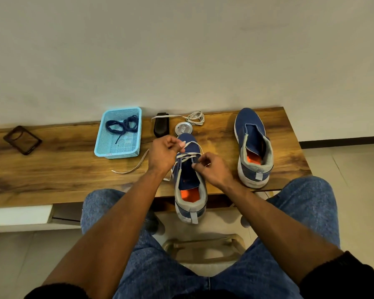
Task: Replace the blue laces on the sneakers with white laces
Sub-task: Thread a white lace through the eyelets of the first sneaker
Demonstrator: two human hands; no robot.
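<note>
A blue sneaker (189, 184) with a grey collar and orange insole hangs half over the table's front edge. A white lace (188, 156) crosses its front eyelets. My left hand (163, 154) pinches one end of that lace above the toe; the lace's other part trails left across the table (136, 167). My right hand (212, 169) pinches the lace at the right eyelet row. A second blue sneaker (253, 147) without laces stands to the right. Blue laces (122, 125) lie in a light blue basket (102, 139). Another white lace (195, 118) lies coiled at the back.
On the wooden table (63, 169) sit a black brush-like object (161, 125), a round tin (183, 128) and a dark phone case (22, 140) at far left. A wall runs behind the table. My knees in jeans and a stool frame (203, 247) are below.
</note>
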